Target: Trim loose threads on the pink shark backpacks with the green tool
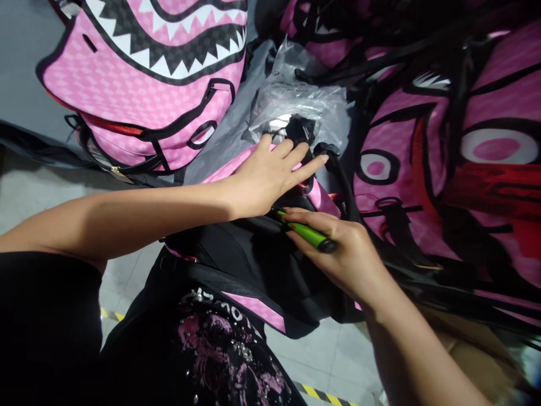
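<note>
A pink and black backpack [279, 254] lies in front of me, partly over the table edge and against my body. My left hand [270, 175] rests palm down on its upper part, fingers spread. My right hand [333, 239] grips a slim green-handled tool with a black end [313, 235], angled toward the fabric just beneath my left palm. The tool's working tip is hidden there, so its exact kind is unclear. A crumpled clear plastic bag [300, 101] lies just beyond my left fingertips, with dark pieces at its near edge.
To the left lies another pink checkered backpack [147, 96] with a toothed-mouth print. More pink backpacks [397, 163] with eye prints are piled on the right. Grey cover material [25, 84] spreads over the table. Below are floor tiles [338, 361] with yellow-black tape [321, 393].
</note>
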`<action>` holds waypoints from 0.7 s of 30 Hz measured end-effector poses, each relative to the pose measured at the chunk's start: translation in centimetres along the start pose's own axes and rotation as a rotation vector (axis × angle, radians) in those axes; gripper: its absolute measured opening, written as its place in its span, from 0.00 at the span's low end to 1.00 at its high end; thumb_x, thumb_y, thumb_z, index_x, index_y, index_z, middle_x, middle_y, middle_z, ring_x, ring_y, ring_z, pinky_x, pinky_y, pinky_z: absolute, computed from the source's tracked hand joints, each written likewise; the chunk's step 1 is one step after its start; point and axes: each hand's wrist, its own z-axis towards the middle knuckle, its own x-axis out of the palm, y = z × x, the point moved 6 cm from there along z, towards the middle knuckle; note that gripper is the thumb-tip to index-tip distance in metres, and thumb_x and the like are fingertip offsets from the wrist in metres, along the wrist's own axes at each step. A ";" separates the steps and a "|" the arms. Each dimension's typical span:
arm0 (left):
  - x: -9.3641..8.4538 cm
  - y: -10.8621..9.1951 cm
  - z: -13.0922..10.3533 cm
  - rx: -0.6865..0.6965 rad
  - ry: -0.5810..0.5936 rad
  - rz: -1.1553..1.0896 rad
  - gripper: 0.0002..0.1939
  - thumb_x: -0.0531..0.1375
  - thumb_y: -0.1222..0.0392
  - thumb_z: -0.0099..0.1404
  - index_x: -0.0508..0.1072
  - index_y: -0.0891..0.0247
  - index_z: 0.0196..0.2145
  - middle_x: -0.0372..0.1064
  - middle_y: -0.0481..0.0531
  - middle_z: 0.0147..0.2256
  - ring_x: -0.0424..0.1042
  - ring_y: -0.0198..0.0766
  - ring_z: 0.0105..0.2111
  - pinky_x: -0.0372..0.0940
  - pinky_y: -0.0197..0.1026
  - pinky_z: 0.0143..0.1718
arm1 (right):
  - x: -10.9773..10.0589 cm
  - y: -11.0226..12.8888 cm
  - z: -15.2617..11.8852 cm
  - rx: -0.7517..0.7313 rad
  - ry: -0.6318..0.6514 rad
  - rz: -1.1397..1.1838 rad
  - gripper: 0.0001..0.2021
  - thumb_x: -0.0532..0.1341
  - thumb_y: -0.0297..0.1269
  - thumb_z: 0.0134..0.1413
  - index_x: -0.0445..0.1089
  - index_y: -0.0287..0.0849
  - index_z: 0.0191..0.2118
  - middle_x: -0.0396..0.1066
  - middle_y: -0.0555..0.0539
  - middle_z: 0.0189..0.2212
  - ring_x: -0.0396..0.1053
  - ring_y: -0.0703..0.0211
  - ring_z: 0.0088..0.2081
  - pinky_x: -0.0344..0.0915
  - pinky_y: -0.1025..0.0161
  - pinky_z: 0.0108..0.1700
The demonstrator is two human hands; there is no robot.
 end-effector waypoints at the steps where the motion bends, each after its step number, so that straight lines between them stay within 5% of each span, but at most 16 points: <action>1: 0.0 0.0 0.0 -0.002 0.000 0.007 0.47 0.62 0.58 0.60 0.42 0.59 0.71 0.50 0.61 0.67 0.55 0.60 0.61 0.51 0.61 0.60 | 0.0 0.0 0.0 -0.001 -0.013 -0.001 0.12 0.62 0.33 0.60 0.75 0.44 0.49 0.78 0.47 0.48 0.77 0.52 0.47 0.74 0.55 0.51; 21: -0.2 -0.2 0.0 -0.009 0.039 0.108 0.44 0.59 0.58 0.64 0.41 0.60 0.71 0.48 0.61 0.68 0.56 0.56 0.62 0.53 0.56 0.59 | 0.2 1.4 -0.2 -0.019 -0.085 -0.254 0.10 0.62 0.34 0.59 0.75 0.44 0.46 0.80 0.46 0.42 0.79 0.51 0.40 0.72 0.55 0.43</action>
